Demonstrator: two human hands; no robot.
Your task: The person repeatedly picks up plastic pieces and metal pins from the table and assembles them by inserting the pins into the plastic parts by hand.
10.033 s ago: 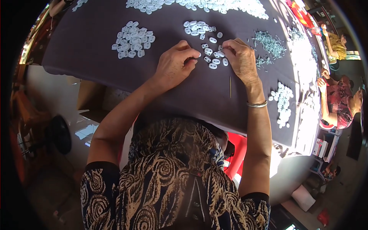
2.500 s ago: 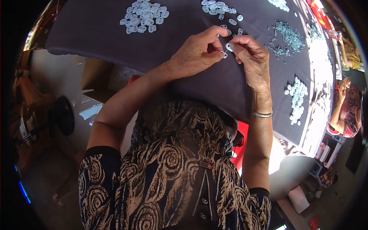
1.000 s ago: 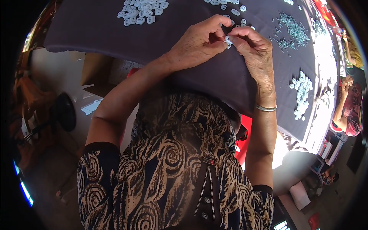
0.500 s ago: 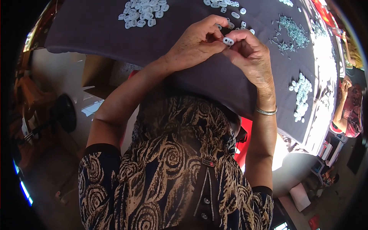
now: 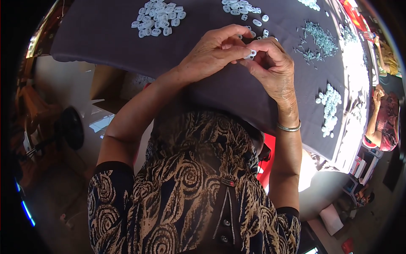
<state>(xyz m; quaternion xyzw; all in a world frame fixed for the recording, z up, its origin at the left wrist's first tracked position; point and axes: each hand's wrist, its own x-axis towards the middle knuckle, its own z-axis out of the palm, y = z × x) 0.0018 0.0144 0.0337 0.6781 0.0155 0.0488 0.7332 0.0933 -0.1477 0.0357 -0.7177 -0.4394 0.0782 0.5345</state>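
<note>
Between my two hands is a small white oval plastic piece with holes (image 5: 252,54), pinched by the fingertips of both. My left hand (image 5: 215,50) comes at it from the left, its thumb laid on the piece and its other fingers curled behind. From the right, my right hand (image 5: 274,63) grips the piece's edge between thumb and forefinger. Just beyond my fingers lie several loose white pieces (image 5: 265,33) on the dark tablecloth (image 5: 190,17). Whether a smaller part sits inside the held piece I cannot tell.
A heap of white oval pieces (image 5: 158,17) lies at the far left, another white heap (image 5: 237,6) at the far middle. Small metal screws or pins (image 5: 320,39) are scattered at the right, with pale round pieces (image 5: 330,108) nearer. Another person (image 5: 382,118) sits at the right.
Both hands have come slightly nearer to me with the white piece. The piece has turned, and my left thumb now covers more of it.
</note>
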